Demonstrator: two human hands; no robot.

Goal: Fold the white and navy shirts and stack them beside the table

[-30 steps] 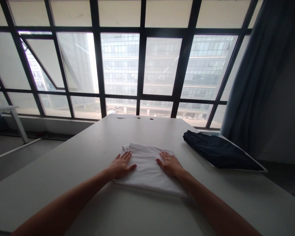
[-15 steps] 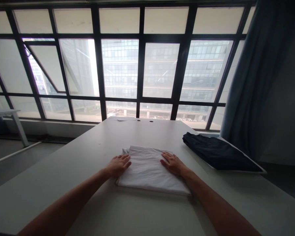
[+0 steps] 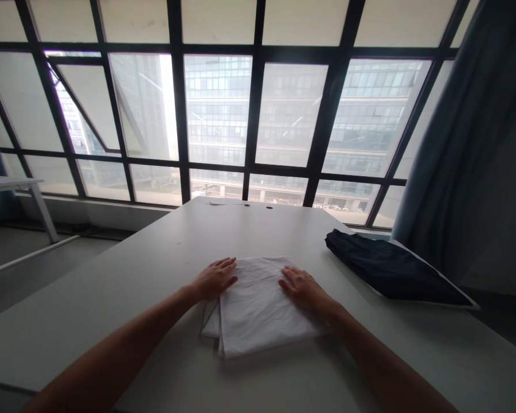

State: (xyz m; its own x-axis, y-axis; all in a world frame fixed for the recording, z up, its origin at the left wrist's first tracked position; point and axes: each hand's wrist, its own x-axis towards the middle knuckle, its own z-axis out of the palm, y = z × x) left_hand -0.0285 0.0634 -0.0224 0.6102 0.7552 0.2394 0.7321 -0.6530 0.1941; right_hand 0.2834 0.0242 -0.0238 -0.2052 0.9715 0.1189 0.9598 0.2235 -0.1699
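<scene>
A folded white cloth, perhaps a garment, [image 3: 258,315] lies on the white table [image 3: 176,355] in front of me. Its top layer is wrinkled, and at the near left corner the layers fan apart. My left hand [image 3: 217,278] rests on the cloth's left edge, fingers stretched out and pointing to the far right. On the right side of the cloth lies my right hand [image 3: 303,287], palm down with its fingers spread. Both palms face down, so what is under them is hidden.
A dark navy folded garment [image 3: 395,269] lies at the table's right edge, on something flat and white. Toward the far end are a white sheet [image 3: 223,203] and two dark round holes. Windows stand behind; a blue curtain [image 3: 438,155] hangs right, another white table [image 3: 12,183] stands left.
The white cloth's top layer has shifted, its near left corner now turned toward me and apart from the layers below. Both hands stay flat on it. The camera view has tilted slightly.
</scene>
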